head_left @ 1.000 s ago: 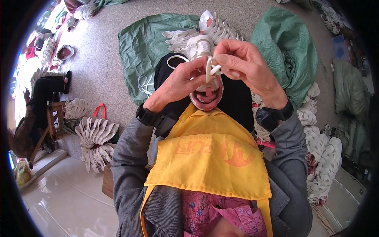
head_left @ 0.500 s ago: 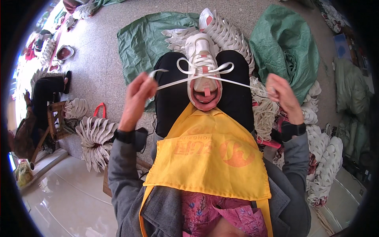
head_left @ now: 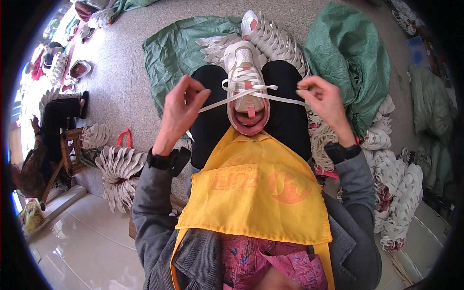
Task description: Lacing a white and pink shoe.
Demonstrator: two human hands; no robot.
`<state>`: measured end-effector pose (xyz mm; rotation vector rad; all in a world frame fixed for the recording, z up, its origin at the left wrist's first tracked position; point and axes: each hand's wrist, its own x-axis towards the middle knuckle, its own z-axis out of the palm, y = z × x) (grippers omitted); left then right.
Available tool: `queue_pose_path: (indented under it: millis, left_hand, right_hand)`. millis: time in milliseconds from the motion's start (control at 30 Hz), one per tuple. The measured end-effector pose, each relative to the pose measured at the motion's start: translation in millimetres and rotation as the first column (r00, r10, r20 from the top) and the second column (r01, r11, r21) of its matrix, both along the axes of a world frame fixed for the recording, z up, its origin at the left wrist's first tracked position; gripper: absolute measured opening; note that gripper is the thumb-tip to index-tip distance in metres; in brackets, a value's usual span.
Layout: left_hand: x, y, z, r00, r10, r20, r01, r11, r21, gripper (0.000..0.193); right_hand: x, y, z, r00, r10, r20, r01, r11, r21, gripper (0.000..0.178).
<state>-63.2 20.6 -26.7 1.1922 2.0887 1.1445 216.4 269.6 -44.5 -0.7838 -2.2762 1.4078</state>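
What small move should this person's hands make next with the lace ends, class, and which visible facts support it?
Probably bring both ends back toward the middle and feed them through the next eyelets. The left hand and right hand each pinch one end of the white shoelace, stretched out sideways. The lacing on the white sneaker stops short of the collar, and the pink tongue shows.

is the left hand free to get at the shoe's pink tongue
Probably not yet: the left hand is pinching a lace end, though nothing blocks the tongue of the shoe.
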Motion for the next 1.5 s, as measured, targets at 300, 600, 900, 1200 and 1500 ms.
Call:
queue_pose_path:
  millis: [300, 600, 900, 1200, 1500]
  left_hand:
    - [18.0, 43.4, -17.4, 0.985, -0.088, 0.148, 0.086, 0.996, 0.017, 0.014]
    - [13.2, 40.7, -26.4, 0.878, -0.185, 0.441, 0.165, 0.983, 0.084, 0.010]
    - [3.9, 40.1, -23.5, 0.870, -0.193, 0.453, 0.191, 0.980, 0.051, 0.010]
    - [7.1, 45.7, -14.5, 0.850, -0.216, 0.480, 0.190, 0.976, 0.103, 0.006]
    - [13.4, 52.4, -5.1, 0.972, -0.218, -0.088, 0.225, 0.971, 0.076, 0.013]
  right_hand:
    - [-61.7, -28.5, 1.5, 0.988, 0.151, 0.026, -0.149, 0.912, 0.381, 0.009]
    - [-75.7, -29.0, 11.6, 0.992, 0.091, -0.090, -0.120, 0.911, -0.394, 0.013]
    - [-70.1, -13.6, 7.3, 0.993, 0.115, -0.014, -0.112, 0.916, -0.386, 0.021]
    - [-71.0, -14.3, -10.4, 0.990, 0.139, 0.005, -0.132, 0.949, -0.287, 0.021]
    - [-80.6, -15.8, -10.4, 0.978, 0.199, -0.064, -0.166, 0.926, 0.338, 0.016]
